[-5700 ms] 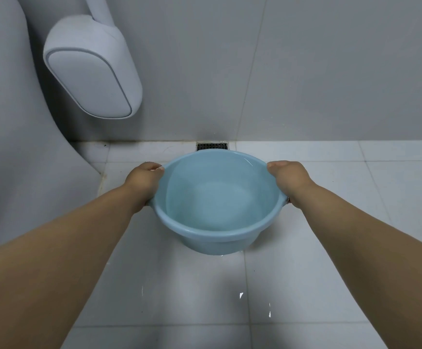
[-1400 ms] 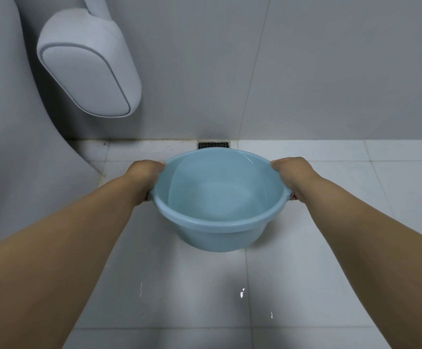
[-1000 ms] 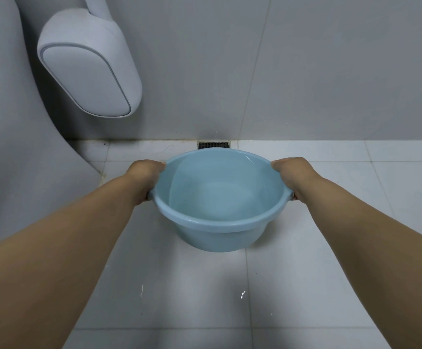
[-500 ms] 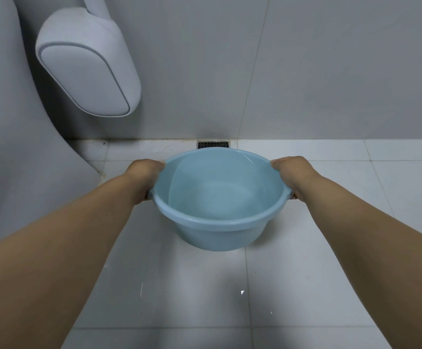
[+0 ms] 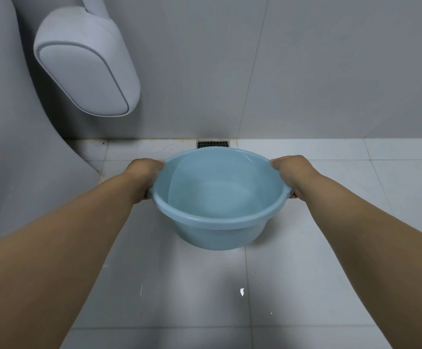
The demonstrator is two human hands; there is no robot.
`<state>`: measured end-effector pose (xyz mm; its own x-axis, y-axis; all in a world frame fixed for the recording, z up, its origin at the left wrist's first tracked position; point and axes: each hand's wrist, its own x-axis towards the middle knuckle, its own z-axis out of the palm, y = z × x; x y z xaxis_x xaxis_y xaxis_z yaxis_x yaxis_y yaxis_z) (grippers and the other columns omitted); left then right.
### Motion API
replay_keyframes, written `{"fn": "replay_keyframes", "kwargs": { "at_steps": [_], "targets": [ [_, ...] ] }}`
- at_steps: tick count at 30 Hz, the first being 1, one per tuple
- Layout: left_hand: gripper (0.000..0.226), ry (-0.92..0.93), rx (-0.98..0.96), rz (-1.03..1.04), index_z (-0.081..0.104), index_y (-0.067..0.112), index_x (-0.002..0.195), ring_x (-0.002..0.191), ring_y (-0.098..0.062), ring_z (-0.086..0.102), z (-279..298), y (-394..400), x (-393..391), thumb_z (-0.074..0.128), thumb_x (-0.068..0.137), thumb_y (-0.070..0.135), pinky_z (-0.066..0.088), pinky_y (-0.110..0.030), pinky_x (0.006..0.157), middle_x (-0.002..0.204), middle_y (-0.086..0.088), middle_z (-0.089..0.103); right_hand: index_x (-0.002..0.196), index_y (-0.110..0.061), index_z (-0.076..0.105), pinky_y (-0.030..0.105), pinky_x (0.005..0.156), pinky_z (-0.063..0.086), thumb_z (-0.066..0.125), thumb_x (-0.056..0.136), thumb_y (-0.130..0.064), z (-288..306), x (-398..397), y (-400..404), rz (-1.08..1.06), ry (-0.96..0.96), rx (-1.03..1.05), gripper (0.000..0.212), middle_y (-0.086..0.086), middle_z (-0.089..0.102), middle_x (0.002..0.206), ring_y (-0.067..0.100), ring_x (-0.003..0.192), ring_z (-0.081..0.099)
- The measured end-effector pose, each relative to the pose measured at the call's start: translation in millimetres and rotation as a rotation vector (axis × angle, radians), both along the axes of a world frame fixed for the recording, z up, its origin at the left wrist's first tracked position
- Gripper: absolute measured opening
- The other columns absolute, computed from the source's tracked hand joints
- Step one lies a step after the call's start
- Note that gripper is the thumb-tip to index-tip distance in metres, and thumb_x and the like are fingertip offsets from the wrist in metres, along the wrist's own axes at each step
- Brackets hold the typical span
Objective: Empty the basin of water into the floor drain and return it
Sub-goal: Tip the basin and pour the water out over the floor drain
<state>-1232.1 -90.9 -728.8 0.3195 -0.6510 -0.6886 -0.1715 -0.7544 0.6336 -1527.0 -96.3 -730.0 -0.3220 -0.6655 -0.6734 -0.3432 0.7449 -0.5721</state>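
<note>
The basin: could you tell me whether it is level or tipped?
Tipped slightly away, toward the floor drain: the basin shows its inner far wall. Both hands grip its rim.

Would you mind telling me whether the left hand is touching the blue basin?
Touching. The head view shows the left hand wrapped over the rim of the blue basin on its left side, with no gap between them.
</note>
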Motion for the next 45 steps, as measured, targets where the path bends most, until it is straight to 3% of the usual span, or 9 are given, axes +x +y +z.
{"fn": "replay_keyframes", "kwargs": {
  "at_steps": [4, 8, 19, 24, 30, 34, 38, 45],
  "targets": [
    [0.026, 0.001, 0.003, -0.005, 0.063, 0.008, 0.111, 0.079, -0.025, 0.067, -0.3, -0.1, 0.0, 0.054, 0.100, 0.029, 0.056, -0.035, 0.071, 0.099, -0.008, 0.069, 0.096, -0.012, 0.058, 0.036, 0.065, 0.043, 0.047, 0.094, -0.012, 0.9, 0.7, -0.3, 0.037, 0.016, -0.005, 0.011, 0.014, 0.058, 0.092, 0.030, 0.077, 0.054],
    [0.026, -0.005, 0.006, -0.010, 0.064, 0.008, 0.112, 0.085, -0.027, 0.069, 1.0, 0.0, -0.3, 0.053, 0.100, 0.028, 0.057, -0.035, 0.071, 0.101, -0.009, 0.070, 0.097, -0.014, 0.060, 0.031, 0.059, 0.041, 0.050, 0.092, -0.015, 1.1, 1.0, -0.2, -0.021, -0.009, 0.001, 0.011, 0.012, 0.059, 0.091, 0.029, 0.076, 0.053],
    [0.026, 0.005, 0.003, -0.006, 0.063, 0.007, 0.112, 0.076, -0.024, 0.067, 3.6, 0.8, -0.5, 0.053, 0.101, 0.028, 0.053, -0.029, 0.057, 0.100, -0.009, 0.069, 0.104, -0.014, 0.062, 0.034, 0.064, 0.043, 0.051, 0.093, -0.016, 0.6, 0.6, -0.4, -0.041, -0.022, 0.005, 0.016, 0.012, 0.060, 0.094, 0.028, 0.079, 0.054],
    [0.028, 0.000, 0.009, -0.007, 0.064, 0.007, 0.113, 0.080, -0.027, 0.068, 2.1, -0.2, 0.4, 0.054, 0.100, 0.029, 0.057, -0.034, 0.067, 0.107, -0.011, 0.071, 0.100, -0.017, 0.059, 0.037, 0.068, 0.042, 0.051, 0.093, -0.016, 0.2, 0.8, -0.9, -0.049, -0.024, 0.004, 0.011, 0.011, 0.058, 0.093, 0.027, 0.080, 0.052],
    [0.025, 0.003, 0.009, -0.005, 0.064, 0.007, 0.109, 0.080, -0.027, 0.068, 1.2, -0.6, 0.8, 0.054, 0.099, 0.028, 0.057, -0.035, 0.071, 0.103, -0.009, 0.070, 0.100, -0.015, 0.059, 0.038, 0.069, 0.042, 0.051, 0.093, -0.016, -0.1, 0.5, -1.0, -0.026, -0.015, -0.001, 0.011, 0.013, 0.058, 0.094, 0.028, 0.080, 0.053],
    [0.020, -0.002, 0.008, -0.008, 0.063, 0.010, 0.096, 0.074, -0.024, 0.067, 1.5, -0.9, 0.1, 0.054, 0.100, 0.027, 0.056, -0.033, 0.066, 0.096, -0.007, 0.069, 0.099, -0.016, 0.057, 0.036, 0.066, 0.041, 0.050, 0.094, -0.015, 0.2, 1.2, -0.7, -0.027, -0.018, -0.001, 0.009, 0.013, 0.057, 0.093, 0.029, 0.079, 0.052],
    [0.023, 0.010, 0.000, -0.005, 0.064, 0.007, 0.105, 0.074, -0.024, 0.067, 2.2, -0.1, -0.3, 0.054, 0.100, 0.027, 0.054, -0.030, 0.060, 0.094, -0.007, 0.069, 0.098, -0.016, 0.057, 0.032, 0.061, 0.039, 0.051, 0.094, -0.014, 1.1, 1.0, -0.2, -0.031, -0.019, 0.006, 0.008, 0.012, 0.056, 0.092, 0.028, 0.079, 0.050],
    [0.027, 0.002, 0.005, -0.015, 0.064, 0.006, 0.111, 0.081, -0.027, 0.068, 2.6, -0.2, 0.2, 0.054, 0.100, 0.028, 0.056, -0.033, 0.067, 0.106, -0.011, 0.070, 0.099, -0.015, 0.059, 0.036, 0.067, 0.042, 0.050, 0.094, -0.015, 0.7, 0.8, -0.2, -0.007, -0.002, 0.003, 0.010, 0.013, 0.058, 0.092, 0.029, 0.078, 0.053]
  ]
}}
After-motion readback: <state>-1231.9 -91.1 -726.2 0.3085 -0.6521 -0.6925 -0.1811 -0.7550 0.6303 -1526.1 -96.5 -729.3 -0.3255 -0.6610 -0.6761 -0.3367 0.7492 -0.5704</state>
